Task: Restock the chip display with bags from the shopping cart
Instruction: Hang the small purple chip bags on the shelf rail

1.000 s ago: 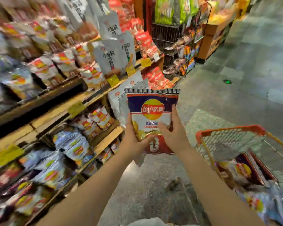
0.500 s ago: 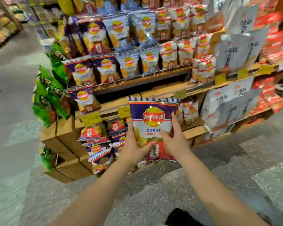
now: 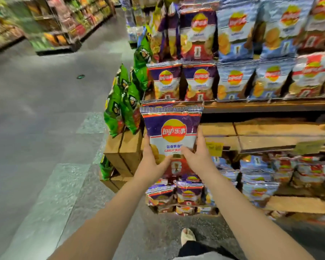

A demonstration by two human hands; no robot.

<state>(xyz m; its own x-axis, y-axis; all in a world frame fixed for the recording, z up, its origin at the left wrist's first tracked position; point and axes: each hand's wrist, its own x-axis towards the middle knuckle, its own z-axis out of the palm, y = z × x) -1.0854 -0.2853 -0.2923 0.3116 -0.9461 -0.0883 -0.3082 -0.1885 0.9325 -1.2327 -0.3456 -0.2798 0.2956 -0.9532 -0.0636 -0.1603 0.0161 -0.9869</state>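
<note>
I hold a purple garlic butter chip bag (image 3: 172, 128) upright in both hands, in front of the left end of the chip display (image 3: 270, 106). My left hand (image 3: 152, 162) grips its lower left edge and my right hand (image 3: 199, 156) grips its lower right edge. Right behind the bag's top sits another purple bag (image 3: 158, 102) on the middle shelf level. Matching purple bags (image 3: 182, 81) stand in the row above and more (image 3: 176, 194) lie on the bottom shelf. The shopping cart is out of view.
Blue chip bags (image 3: 251, 81) fill the shelves to the right. Green bags (image 3: 124, 102) hang on the display's left end above cardboard boxes (image 3: 124, 151). A bare wooden shelf (image 3: 270, 130) runs right of the held bag. Open aisle floor (image 3: 45, 128) lies to the left; my foot (image 3: 188, 236) is below.
My view has swung left from the cart to the display's left end and closer to it. Both hands have kept hold of the bag, now raised in front of the purple rows.
</note>
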